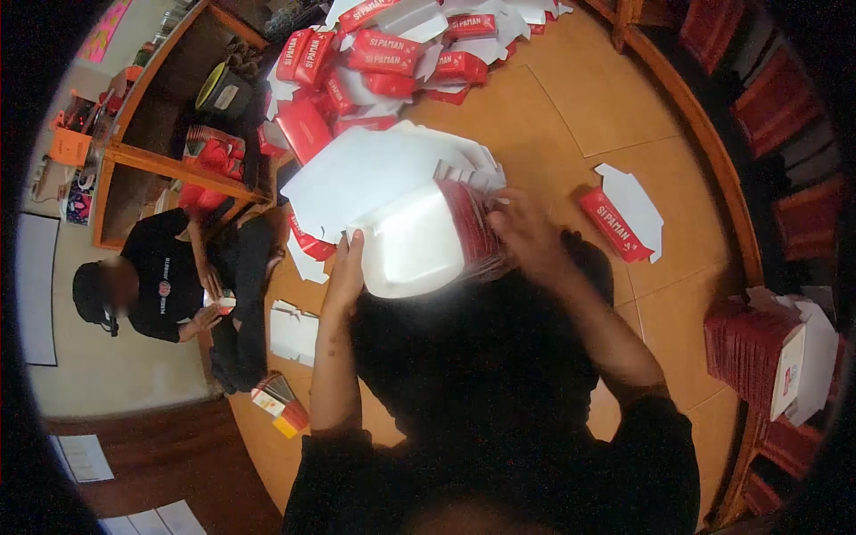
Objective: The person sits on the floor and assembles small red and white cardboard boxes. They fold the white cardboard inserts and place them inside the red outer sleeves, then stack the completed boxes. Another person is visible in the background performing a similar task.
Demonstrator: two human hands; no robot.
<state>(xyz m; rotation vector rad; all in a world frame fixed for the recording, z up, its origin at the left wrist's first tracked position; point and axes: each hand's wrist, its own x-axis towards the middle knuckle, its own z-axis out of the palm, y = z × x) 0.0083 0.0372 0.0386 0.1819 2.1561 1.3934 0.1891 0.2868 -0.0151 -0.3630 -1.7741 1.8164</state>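
Note:
In front of my lap is a stack of red-and-white carton blanks (415, 245), its white face turned up and its red edges fanned along the right side. My left hand (346, 267) grips the stack's left edge, thumb up against the white face and the other fingers hidden. At the red edges on the right, my right hand (526, 232) holds the stack with bent, slightly blurred fingers. Just beyond lies a large white carton sheet (348, 178), partly covered by the stack.
Red-and-white folded cartons (383, 53) are heaped on the floor ahead. One carton (615, 223) lies apart at right. A thick stack of blanks (753, 352) stands by the wooden shelf (695, 98). At left a person (165, 276) sits handling a small carton, near white blanks (292, 333).

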